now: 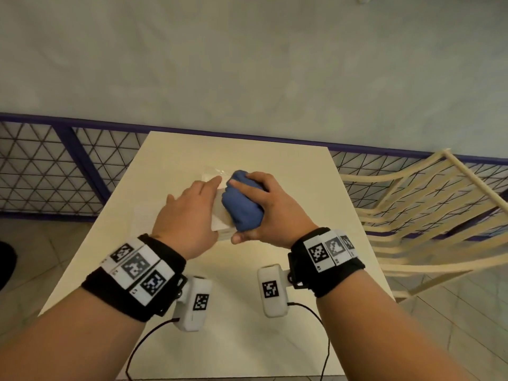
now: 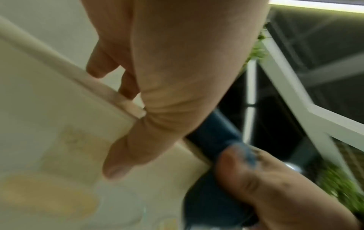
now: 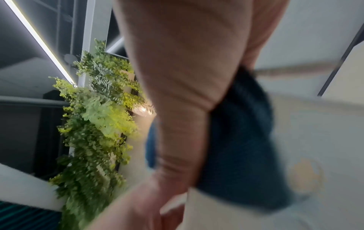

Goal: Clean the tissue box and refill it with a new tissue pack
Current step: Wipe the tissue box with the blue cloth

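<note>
A white tissue box (image 1: 220, 225) lies on the cream table (image 1: 247, 312), mostly covered by both hands. My left hand (image 1: 195, 193) grips it, fingers over the top edge and thumb (image 2: 126, 155) on the near face of the box (image 2: 59, 124). On top of the box, my right hand (image 1: 266, 202) clutches a bunched blue cloth (image 1: 242, 210), which also shows in the wrist views (image 2: 212, 140) (image 3: 240, 140). Just behind the hands lies a clear-wrapped tissue pack (image 1: 210, 174).
A cream slatted chair (image 1: 426, 215) stands at the table's right. A purple-framed mesh fence (image 1: 55, 174) runs behind the table along a pale wall. Camera cables (image 1: 316, 312) trail over the near part of the table.
</note>
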Tool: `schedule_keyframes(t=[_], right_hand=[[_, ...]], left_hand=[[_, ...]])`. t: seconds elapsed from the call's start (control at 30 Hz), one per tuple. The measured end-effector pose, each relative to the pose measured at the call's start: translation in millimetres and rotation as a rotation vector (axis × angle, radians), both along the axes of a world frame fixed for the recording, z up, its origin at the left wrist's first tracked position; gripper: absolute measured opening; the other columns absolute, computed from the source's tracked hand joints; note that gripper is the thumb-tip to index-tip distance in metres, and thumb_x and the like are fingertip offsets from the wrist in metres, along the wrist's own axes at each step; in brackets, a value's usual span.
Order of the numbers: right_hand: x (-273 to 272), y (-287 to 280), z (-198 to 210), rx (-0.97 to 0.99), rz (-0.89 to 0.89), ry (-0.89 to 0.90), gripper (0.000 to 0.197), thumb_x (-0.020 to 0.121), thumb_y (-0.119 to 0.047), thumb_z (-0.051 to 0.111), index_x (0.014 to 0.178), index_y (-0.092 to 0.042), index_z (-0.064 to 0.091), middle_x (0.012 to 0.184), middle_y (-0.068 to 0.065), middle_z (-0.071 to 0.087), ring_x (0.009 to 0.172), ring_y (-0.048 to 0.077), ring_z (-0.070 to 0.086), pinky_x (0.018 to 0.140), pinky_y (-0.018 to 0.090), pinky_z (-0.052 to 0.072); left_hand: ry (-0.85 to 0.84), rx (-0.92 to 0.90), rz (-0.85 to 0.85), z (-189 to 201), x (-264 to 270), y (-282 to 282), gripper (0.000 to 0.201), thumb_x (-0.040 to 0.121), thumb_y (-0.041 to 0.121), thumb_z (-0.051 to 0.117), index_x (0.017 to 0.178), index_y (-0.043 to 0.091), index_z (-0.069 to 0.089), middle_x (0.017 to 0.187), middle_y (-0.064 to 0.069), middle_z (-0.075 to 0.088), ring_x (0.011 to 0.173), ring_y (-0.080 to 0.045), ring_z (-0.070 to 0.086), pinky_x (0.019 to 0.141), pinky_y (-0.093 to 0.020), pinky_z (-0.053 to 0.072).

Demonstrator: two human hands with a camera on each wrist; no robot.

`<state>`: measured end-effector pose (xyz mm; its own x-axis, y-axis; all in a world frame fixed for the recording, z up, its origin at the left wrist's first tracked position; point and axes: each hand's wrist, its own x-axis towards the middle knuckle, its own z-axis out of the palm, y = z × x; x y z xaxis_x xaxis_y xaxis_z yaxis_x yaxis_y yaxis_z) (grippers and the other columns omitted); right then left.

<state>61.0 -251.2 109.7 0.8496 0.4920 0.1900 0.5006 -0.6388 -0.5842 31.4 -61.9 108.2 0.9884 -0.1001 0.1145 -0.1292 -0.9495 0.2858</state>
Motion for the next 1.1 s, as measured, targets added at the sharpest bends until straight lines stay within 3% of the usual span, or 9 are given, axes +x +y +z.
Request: schedule_keyframes(t=[0.1,0.23,0.33,0.4,0.5,0.6,0.83,0.97,1.1], right_hand=[[-2,-16,11,0.373,-0.134,0.181,0.062,0.073,-0.029,0.08,0.13,-0.022,0.054,0.123,-0.01,0.054,0.098,-0.014,0.053,0.087,0.003,0.04],[-6,-29,20,0.563,-0.36,0.196,0.03,0.084,-0.039,0.066,0.109,-0.024,0.056,0.092,-0.012,0.063,0.084,0.0,0.06,0.075,0.025,0.046],[-10,-1,23,0.386,-0.157,0.144,0.069,0.075,-0.062,0.051,0.135,-0.029,0.044,0.134,-0.01,0.051,0.124,0.009,0.049,0.102,0.03,0.038],[0,9,11,0.139,-0.081,0.079,0.063,0.089,-0.056,0.037,0.147,-0.035,0.025,0.156,-0.006,0.026,0.144,0.016,0.023,0.117,0.041,0.017],[15,-7,4,0.187,-0.263,0.248,0.047,0.102,-0.037,0.031,0.148,-0.033,0.024,0.152,0.003,0.036,0.14,0.024,0.034,0.116,0.05,0.022],[12,-11,4,0.293,-0.388,0.353,0.048,0.102,-0.041,0.029,0.145,-0.021,0.038,0.143,0.01,0.049,0.133,0.027,0.045,0.108,0.03,0.033],[-12,40,12,0.205,-0.139,0.108,0.048,0.098,-0.043,0.034,0.146,-0.04,0.029,0.161,-0.004,0.014,0.149,0.018,0.004,0.119,0.045,-0.001],[5,23,5,0.321,-0.183,0.191,0.048,0.097,-0.047,0.027,0.144,-0.042,0.03,0.156,-0.011,0.028,0.146,0.012,0.019,0.12,0.049,0.008],[14,5,4,0.426,-0.317,0.384,0.047,0.102,-0.037,0.032,0.147,-0.026,0.033,0.153,-0.001,0.036,0.141,0.017,0.034,0.118,0.033,0.023]], left_hand=[[-0.005,-0.078,0.021,-6,0,18,0.086,0.073,0.03,0.071,0.142,0.042,0.021,0.135,0.006,0.036,0.107,-0.031,0.051,0.081,-0.044,0.048],[-0.031,-0.259,0.083,-6,-2,29,0.088,0.066,0.029,0.077,0.137,0.042,0.027,0.132,0.008,0.036,0.101,-0.023,0.053,0.075,-0.037,0.048],[-0.021,-0.387,0.095,-4,2,18,0.086,0.061,0.03,0.081,0.132,0.041,0.034,0.122,0.008,0.04,0.096,-0.016,0.049,0.075,-0.033,0.042],[-0.031,-0.509,0.118,-7,2,15,0.082,0.058,0.03,0.085,0.126,0.037,0.039,0.116,0.008,0.042,0.097,-0.014,0.048,0.077,-0.033,0.041],[-0.04,-0.566,0.103,-13,-2,21,0.08,0.057,0.032,0.087,0.123,0.037,0.042,0.114,0.009,0.043,0.099,-0.011,0.046,0.08,-0.033,0.042],[-0.045,-0.544,0.091,-17,-5,21,0.08,0.058,0.03,0.087,0.124,0.036,0.042,0.115,0.009,0.042,0.1,-0.009,0.044,0.08,-0.032,0.042],[-0.078,-0.512,0.091,-18,3,18,0.084,0.057,0.024,0.087,0.13,0.032,0.047,0.122,0.006,0.046,0.1,-0.01,0.049,0.081,-0.03,0.042],[-0.065,-0.565,0.113,-20,3,21,0.082,0.056,0.024,0.088,0.126,0.035,0.047,0.118,0.006,0.045,0.101,-0.012,0.05,0.081,-0.03,0.041],[-0.039,-0.603,0.135,-24,-1,24,0.081,0.057,0.026,0.088,0.124,0.038,0.044,0.115,0.006,0.044,0.101,-0.012,0.046,0.084,-0.034,0.043]])
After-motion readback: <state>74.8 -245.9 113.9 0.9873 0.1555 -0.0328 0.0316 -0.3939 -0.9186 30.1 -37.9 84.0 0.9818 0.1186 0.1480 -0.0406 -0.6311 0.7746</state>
